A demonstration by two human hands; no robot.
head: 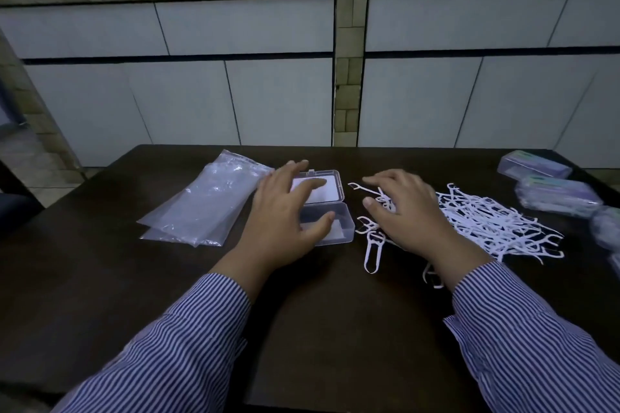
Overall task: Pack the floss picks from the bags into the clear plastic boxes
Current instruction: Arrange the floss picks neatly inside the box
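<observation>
Centre frame, on dark wooden table (100, 278): open clear plastic hinged box (330, 211), left hand (285, 211) spread flat over it, fingers relaxed. Right of centre: loose white plastic floss picks (486, 221), right hand (406, 208) spread over their left edge, gripping nothing. Left: empty clear plastic bags (208, 201); far right: closed filled boxes (557, 194).

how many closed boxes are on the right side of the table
3 clear: one at the far right corner, one just nearer, one cut by the frame edge. A blurred sliver below it may be another.

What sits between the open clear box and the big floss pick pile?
Head view: the right hand over a few loose picks, between open box and pile.
</observation>
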